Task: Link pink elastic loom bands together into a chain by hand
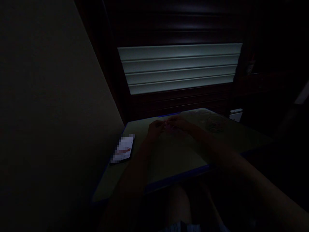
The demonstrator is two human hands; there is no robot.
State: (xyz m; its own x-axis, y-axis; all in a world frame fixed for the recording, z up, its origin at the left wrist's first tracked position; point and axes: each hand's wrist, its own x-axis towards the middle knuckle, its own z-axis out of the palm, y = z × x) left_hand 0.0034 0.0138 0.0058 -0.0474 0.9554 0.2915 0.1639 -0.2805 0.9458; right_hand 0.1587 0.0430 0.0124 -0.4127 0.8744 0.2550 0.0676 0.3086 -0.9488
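The picture is very dark. Over the far middle of a pale table (169, 161) with a blue edge, my left hand (156, 127) and my right hand (180, 123) come close together. Both have bent fingers closed around a small pinkish thing (168, 126) between them. Its kind is too dim to make out. More dim pinkish material seems to lie just below my right hand. Right of that hand, a heap of small tangled pieces (214, 124) rests on the table, also too dark to name.
A lit phone (123, 149), its screen blurred, lies at the table's left side by a plain wall (53, 96). Behind the table is a dark wooden frame with pale slats (181, 67). A white object (236, 115) stands beyond the right far edge; a cup-like container (250, 66) is above it.
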